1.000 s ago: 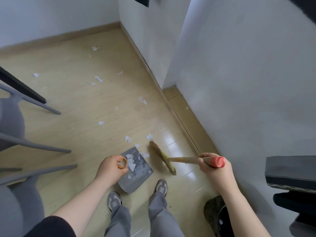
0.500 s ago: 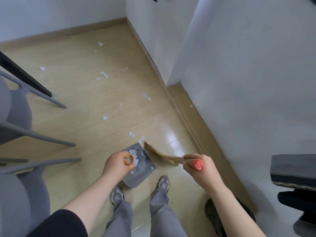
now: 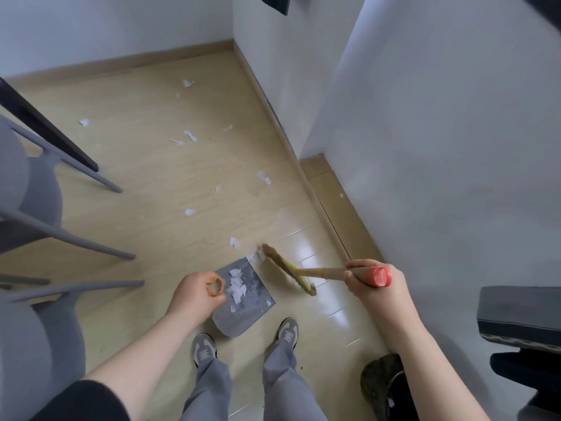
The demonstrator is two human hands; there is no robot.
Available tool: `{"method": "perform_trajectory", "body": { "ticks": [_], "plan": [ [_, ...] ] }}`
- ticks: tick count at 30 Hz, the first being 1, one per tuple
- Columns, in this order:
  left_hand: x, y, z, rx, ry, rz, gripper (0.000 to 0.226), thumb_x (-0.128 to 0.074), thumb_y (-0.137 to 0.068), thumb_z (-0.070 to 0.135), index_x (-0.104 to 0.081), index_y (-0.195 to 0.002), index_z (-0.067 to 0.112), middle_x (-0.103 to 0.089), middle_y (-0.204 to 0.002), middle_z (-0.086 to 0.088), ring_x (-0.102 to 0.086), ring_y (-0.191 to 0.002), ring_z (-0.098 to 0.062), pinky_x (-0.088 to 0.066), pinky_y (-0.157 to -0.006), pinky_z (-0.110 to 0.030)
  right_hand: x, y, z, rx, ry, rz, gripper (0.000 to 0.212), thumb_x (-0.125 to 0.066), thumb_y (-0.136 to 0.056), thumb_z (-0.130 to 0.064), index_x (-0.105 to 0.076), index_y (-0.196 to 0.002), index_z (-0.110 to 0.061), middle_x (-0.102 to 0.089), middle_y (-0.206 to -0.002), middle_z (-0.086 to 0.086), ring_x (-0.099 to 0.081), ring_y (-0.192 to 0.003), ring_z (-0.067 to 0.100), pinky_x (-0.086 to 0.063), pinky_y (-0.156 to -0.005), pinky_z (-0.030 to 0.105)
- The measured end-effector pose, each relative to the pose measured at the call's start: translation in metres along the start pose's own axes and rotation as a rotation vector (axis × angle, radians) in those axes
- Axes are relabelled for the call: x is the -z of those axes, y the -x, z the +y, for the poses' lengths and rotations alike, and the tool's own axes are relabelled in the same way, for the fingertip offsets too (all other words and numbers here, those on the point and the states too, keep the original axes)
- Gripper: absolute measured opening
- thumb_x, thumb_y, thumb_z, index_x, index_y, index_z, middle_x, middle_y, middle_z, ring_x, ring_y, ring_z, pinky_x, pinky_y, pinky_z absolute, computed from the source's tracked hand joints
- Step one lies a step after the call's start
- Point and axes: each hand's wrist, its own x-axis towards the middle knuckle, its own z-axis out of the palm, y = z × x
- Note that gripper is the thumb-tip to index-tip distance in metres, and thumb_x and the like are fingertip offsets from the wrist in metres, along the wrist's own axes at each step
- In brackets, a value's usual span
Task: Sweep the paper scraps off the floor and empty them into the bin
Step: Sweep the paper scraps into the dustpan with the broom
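Near floor, between the shoes [image 3: 287,329]: a grey dustpan [image 3: 252,311] lies flat with its open lip facing far, so that scraps can be brushed straight in.
Left hand [image 3: 197,294]: clenched round the dustpan's upright handle, apparently pinning the pan against the broom's push.
Right hand [image 3: 373,284]: wrapped round the broom [image 3: 288,268] handle just under its red cap [image 3: 381,276], a high grip that suits short flicking strokes.
Broom head: bristles down on the floor [image 3: 136,183] just right of the pan's far corner, slanted toward it.
Paper scraps [image 3: 236,287]: a small heap sits inside the pan and a couple lie at its lip; many more are strewn across the far floor, well apart.
Bin [image 3: 382,387]: dark, near right, beside the right forearm (handy for tipping out later).
Change: half a second ago the bristles lay across the pan's lip; now they are drawn back to the right, seemingly for another stroke.
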Motion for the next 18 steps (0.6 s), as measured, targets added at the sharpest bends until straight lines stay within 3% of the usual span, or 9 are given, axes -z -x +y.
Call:
{"method": "perform_trajectory", "body": {
  "ticks": [5, 9, 14, 18],
  "plan": [
    [0.018, 0.024, -0.024, 0.017, 0.022, 0.01, 0.018, -0.073, -0.066, 0.007, -0.07, -0.075, 0.023, -0.071, -0.072, 0.002, -0.067, -0.071, -0.016, -0.044, -0.06, -0.019, -0.015, -0.021, -0.009, 0.035, 0.062, 0.012, 0.012, -0.064, -0.081, -0.014, -0.072, -0.075, -0.022, -0.068, -0.07, -0.005, -0.06, -0.063, 0.022, -0.051, -0.057, 0.033],
    [0.027, 0.028, -0.03, 0.029, 0.038, 0.052, 0.021, -0.074, -0.066, 0.005, -0.07, -0.075, 0.024, -0.071, -0.073, 0.003, -0.066, -0.07, -0.014, -0.042, -0.057, -0.013, -0.038, -0.033, -0.015, 0.044, 0.035, -0.004, 0.011, -0.063, -0.08, -0.013, -0.069, -0.079, -0.003, -0.065, -0.071, 0.021, -0.039, -0.054, 0.017, -0.037, -0.05, 0.028],
    [0.036, 0.021, -0.04, 0.071, 0.046, 0.086, 0.019, -0.075, -0.067, 0.005, -0.071, -0.079, 0.02, -0.071, -0.074, 0.001, -0.066, -0.072, -0.017, -0.042, -0.059, -0.018, -0.076, -0.037, -0.02, 0.014, 0.071, -0.108, 0.017, -0.065, -0.081, -0.019, -0.075, -0.093, -0.012, -0.067, -0.071, 0.001, -0.049, -0.05, 0.007, -0.038, -0.045, 0.013],
    [0.039, 0.009, -0.045, 0.08, 0.042, 0.083, 0.018, -0.074, -0.067, 0.005, -0.07, -0.077, 0.019, -0.073, -0.077, -0.005, -0.067, -0.076, -0.024, -0.046, -0.066, -0.025, -0.087, -0.022, -0.026, 0.128, 0.142, -0.212, 0.021, -0.064, -0.081, -0.02, -0.072, -0.089, -0.003, -0.067, -0.071, 0.011, -0.043, -0.05, 0.007, -0.038, -0.051, 0.023]
  ]
}}
